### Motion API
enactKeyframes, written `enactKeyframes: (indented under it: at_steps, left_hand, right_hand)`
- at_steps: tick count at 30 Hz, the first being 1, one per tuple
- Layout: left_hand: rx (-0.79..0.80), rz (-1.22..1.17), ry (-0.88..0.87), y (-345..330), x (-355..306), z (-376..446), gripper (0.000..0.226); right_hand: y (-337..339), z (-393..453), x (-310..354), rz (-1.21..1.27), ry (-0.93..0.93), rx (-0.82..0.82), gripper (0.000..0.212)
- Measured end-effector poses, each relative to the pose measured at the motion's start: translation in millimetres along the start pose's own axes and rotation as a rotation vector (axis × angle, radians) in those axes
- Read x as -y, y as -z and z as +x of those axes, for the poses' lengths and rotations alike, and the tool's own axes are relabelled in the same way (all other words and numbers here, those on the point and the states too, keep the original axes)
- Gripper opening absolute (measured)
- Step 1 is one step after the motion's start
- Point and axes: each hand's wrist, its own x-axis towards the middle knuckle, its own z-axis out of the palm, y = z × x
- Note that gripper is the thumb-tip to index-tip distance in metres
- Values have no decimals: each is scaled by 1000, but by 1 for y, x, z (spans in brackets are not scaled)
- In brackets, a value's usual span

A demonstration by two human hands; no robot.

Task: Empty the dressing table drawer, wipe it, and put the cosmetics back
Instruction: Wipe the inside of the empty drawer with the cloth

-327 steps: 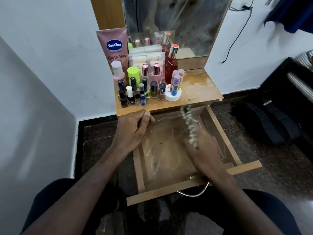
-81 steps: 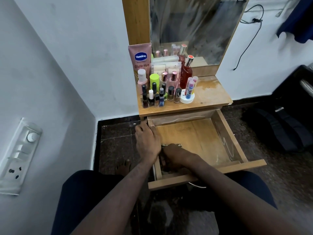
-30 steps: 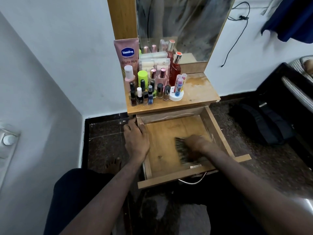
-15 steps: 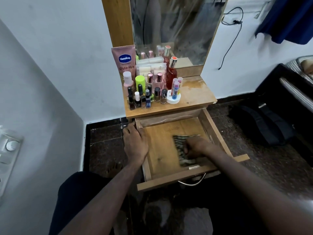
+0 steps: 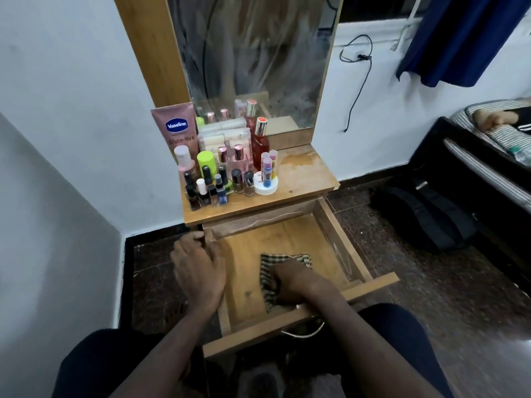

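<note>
The drawer [image 5: 339, 248] is pulled fully out from under the tabletop [image 5: 304, 173], and its wooden floor holds only a checked cloth [image 5: 283, 258], lying right of centre toward the front edge. The right hand [image 5: 296, 282] presses down on the cloth with fingers curled into it, bunching the fabric at the near side. The left hand [image 5: 198, 271] rests over the drawer's left wall near its back corner, fingers loosely bent over the rim.

The cosmetics [image 5: 227, 173] stand crowded on the left half of the tabletop: a pink Vaseline tube [image 5: 178, 130] at the back left corner against the mirror [image 5: 253, 58], small polish bottles [image 5: 207, 191] along the front edge, a red bottle [image 5: 261, 142] toward the middle. The right half of the tabletop is bare wood. A black bag [image 5: 422, 216] lies on the floor to the right, well apart from the drawer.
</note>
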Motion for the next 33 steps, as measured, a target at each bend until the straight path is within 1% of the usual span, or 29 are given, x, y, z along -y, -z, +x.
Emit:
enactKeyframes:
  at_steps: [1,2,3,4,5,6,7,8,9,11,12,15,17,19,21,24,27,29,33]
  left_hand:
    - [-26,37,-56,4,0,-3,21]
    - [-26,58,-180,7,-1,-6,15]
    - [23,53,-372,11,-2,-9,12]
    - [130,26,-587,14,-6,-12,13]
    - [297,2,-760,14,-12,-14,17]
    - [476,8,-880,13,-19,-15,21]
    - [613,45,-964,7,-29,-14,23]
    - [696,95,-1022,-4,-36,-13,26]
    - [742,131,-1052,-17,-44,-14,28]
    - [813,231,-1069,-39,-54,-15,35]
    - [830,296,-1096,-48,-54,-17,38]
    - [827,466,-1221,-61,-50,-18,40]
    - [762,496,-1285,-69,-45,-21,41]
    - [719,524,-1309,-81,-45,-29,43]
    - [714,502,-1303,-96,-51,-39,46]
    - [675,460,-1289,-119,-81,-55,47]
    - [690,533,-1243,-136,-108,-67,60]
    - [704,501,-1222,-139,-109,-66,65]
    - [752,416,-1249,-123,-92,-42,60]
  right_hand:
    - [3,-5,-9,67,11,-34,24]
    - [6,-9,-18,152,24,-83,24]
    - [9,-13,-27,245,30,-161,26]
    - [13,-15,-35,320,23,-297,27]
    - [17,-15,-43,364,3,-487,26]
    - [21,-13,-51,370,-25,-685,24]
    - [25,-11,-59,337,-64,-841,24]
    - [29,-9,-68,287,-127,-925,29]
    - [31,-7,-77,243,-204,-946,35]
    - [33,-3,-94,227,-345,-899,42]
    - [32,-3,-101,279,-380,-841,42]
    - [27,-1,-120,609,-327,-681,38]
    - [27,-3,-124,734,-302,-644,39]
    - [28,-6,-125,750,-324,-652,43]
    - [29,-6,-124,776,-356,-661,45]
    - [28,-5,-125,783,-373,-660,46]
    - [27,-4,-125,783,-389,-670,45]
    - [27,-4,-124,780,-391,-663,46]
    - [27,-8,-125,781,-375,-641,47]
